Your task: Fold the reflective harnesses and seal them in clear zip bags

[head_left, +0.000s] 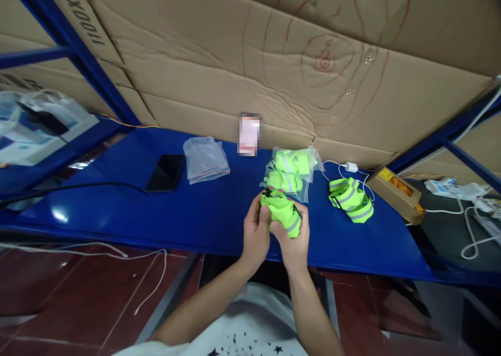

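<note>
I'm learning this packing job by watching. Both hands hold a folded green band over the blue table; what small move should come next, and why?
Probably reach the left hand to the empty bags and take one. The band looks folded into a tight bundle, gripped also by the right hand, and bands just behind it already sit in a sealed bag.

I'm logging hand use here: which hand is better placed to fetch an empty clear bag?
Left, probably. The empty bags lie on the left hand's side; the right hand would cross over. Both grip the green bundle.
</note>
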Tool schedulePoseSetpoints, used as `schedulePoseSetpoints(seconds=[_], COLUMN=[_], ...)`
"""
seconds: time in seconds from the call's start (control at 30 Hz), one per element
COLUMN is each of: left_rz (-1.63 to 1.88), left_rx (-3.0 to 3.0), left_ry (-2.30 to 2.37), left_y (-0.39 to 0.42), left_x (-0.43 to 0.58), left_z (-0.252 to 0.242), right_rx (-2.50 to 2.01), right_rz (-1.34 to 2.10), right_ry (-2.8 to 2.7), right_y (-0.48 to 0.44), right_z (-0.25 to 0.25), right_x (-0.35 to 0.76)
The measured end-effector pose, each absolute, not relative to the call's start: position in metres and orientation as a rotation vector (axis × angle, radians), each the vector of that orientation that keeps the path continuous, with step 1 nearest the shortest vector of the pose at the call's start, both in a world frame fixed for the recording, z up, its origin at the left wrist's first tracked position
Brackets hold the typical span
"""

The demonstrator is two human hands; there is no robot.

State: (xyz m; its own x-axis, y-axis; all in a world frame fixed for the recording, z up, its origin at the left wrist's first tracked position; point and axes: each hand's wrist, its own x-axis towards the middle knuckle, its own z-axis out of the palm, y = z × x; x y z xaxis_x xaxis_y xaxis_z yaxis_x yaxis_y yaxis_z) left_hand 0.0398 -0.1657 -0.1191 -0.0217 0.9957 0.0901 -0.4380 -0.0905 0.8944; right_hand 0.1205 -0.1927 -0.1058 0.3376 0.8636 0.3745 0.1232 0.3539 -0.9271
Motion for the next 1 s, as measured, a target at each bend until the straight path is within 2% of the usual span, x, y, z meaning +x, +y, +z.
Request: schedulePoseSetpoints(seconds=[0.13,0.4,0.47,0.53,0.63,0.7,0.77,0.9,1.0], left_rz=[1.515,1.359,1.391,1.415,0.955,0.611,0.479,0.678,0.701], left_rx=[0.883,1.28,1.495,1.787,2.18,2.29,2.376,2.377,2.243], left_ry=[0.788,0.781,0.931,1.284,1.951,2.105,2.099,1.904,1.515], left_y=[-0.17,-0.157,-0.128,-0.09,-0.038,-0.021,-0.024,-0.077,-0.121], left_x=[0.034,0.003,-0.031,-0.073,-0.131,-0.149,-0.148,-0.107,-0.072], left_z=[-0.114,-0.115,-0.115,-0.114,-0.11,-0.106,-0.101,-0.096,-0.094], right_rx=[-1.001,-1.063,-1.097,-1.135,-1.187,-1.194,-1.187,-1.105,-1.01], right_rz=[0.765,0.639,0.644,0.663,0.679,0.683,0.697,0.741,0.766], right_ry=[-1.27,-1.278,-1.279,-1.284,-1.265,-1.271,-1.301,-1.316,-1.523], right_y=[-0.197,-0.203,-0.204,-0.205,-0.204,-0.203,-0.202,-0.206,-0.207], right_z=[-0.106,-0.131,-0.144,-0.154,-0.162,-0.162,-0.16,-0.148,-0.131], right_x=[0.12,0.13,0.136,0.143,0.151,0.152,0.15,0.15,0.163])
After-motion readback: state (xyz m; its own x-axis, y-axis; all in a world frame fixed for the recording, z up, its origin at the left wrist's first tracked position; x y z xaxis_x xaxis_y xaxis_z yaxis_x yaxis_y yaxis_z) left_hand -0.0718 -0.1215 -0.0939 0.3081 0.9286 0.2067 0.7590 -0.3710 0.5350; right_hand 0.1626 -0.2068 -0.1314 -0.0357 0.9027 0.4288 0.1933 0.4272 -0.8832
